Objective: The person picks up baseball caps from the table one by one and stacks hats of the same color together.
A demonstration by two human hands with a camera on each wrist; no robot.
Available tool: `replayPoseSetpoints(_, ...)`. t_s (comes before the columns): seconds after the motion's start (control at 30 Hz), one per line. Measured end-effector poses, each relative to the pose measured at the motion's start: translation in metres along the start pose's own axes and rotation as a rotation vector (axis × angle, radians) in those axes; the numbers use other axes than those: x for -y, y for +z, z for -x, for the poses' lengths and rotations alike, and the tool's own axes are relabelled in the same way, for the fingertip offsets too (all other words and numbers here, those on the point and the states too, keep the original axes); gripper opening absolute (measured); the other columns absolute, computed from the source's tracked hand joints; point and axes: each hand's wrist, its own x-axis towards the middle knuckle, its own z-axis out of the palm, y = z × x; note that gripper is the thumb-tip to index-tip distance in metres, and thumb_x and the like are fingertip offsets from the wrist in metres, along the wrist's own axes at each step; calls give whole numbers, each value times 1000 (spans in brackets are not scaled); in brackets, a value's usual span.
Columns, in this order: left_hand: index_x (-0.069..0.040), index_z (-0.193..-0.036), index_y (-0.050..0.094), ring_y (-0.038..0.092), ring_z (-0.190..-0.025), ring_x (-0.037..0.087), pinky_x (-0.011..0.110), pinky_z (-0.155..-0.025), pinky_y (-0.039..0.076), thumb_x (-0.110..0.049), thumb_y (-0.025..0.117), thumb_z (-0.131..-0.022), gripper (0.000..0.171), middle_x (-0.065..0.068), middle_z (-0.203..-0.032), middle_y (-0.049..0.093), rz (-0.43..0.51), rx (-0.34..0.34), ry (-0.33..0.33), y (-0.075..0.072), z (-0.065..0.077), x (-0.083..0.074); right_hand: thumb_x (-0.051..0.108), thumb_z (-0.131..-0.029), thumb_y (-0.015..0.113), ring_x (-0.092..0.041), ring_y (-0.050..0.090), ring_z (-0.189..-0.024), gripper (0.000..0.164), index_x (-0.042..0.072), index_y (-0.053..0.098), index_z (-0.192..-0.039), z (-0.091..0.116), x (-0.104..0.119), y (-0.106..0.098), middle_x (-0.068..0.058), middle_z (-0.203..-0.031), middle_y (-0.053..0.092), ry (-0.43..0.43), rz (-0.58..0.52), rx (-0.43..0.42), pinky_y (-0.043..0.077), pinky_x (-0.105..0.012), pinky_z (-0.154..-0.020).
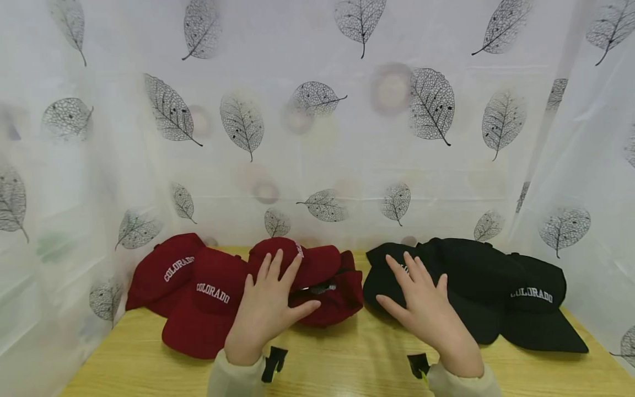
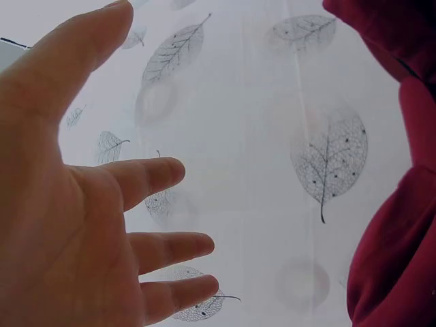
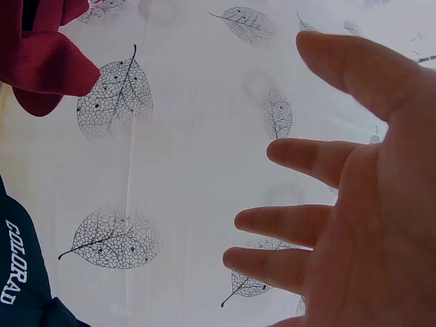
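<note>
My left hand [image 1: 268, 306], fingers spread and straight, is held over the red caps and holds nothing. Under and left of it sits a red cap [image 1: 205, 320] lettered COLORADO, overlapping another red cap [image 1: 166, 270] at the far left. To its right lie more red caps [image 1: 334, 300], one upturned against another. My right hand [image 1: 426, 309], also spread, is over the left side of the black caps [image 1: 476, 270] with nothing in it. Rightmost is a black cap [image 1: 538, 306] with white COLORADO lettering. In the left wrist view, a red cap [image 2: 395, 259] stands apart from the fingers.
The caps rest on a yellow wooden table [image 1: 347, 358]. Behind and beside it hangs a pale curtain [image 1: 337, 149] printed with dark leaves. A black clip-like piece sits at each wrist, the left strap piece [image 1: 274, 364] and the right strap piece [image 1: 418, 365].
</note>
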Motion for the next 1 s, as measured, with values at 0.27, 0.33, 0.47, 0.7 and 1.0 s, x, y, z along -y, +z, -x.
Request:
replayPoseSetpoints(0.27,-20,-142,33,18,-134,36,63,-96,19,-67,50,-77,82,18,-145,25,10,39,4,-2,0,0,49,-87,50,-44,28,-126,63,12,39,-137,-1,0,-3,-25,-139,33,-11,16,6,13,-71,-90)
replayPoseSetpoints(0.33,-19,-141,34,20,-133,36,63,-96,20,-66,50,-77,80,18,-144,27,14,48,2,-2,0,0,48,-88,50,-43,32,-124,61,11,41,-136,-1,0,-4,-24,-137,35,-18,26,2,16,-71,-90)
replayPoseSetpoints(0.47,-17,-139,37,26,-130,36,62,-95,24,-62,51,-79,76,19,-142,32,6,49,8,-3,0,-1,47,-88,50,-40,39,-120,58,10,44,-133,0,1,-4,-22,-132,42,-34,40,-11,21,-69,-90)
replayPoseSetpoints(0.7,-11,-132,45,45,-115,31,53,-89,36,-48,57,-82,63,16,-128,47,-50,-37,80,-2,2,-1,34,-86,58,-34,51,-109,47,8,52,-125,-2,2,-2,-17,-122,52,-84,19,-105,38,-53,-88)
replayPoseSetpoints(1.0,-5,-123,52,59,-88,23,39,-76,44,-39,60,-82,53,9,-103,61,-67,-147,174,-3,1,-2,28,-81,65,-29,55,-105,33,13,63,-110,-3,7,0,-6,-107,63,-111,14,-193,43,-45,-83)
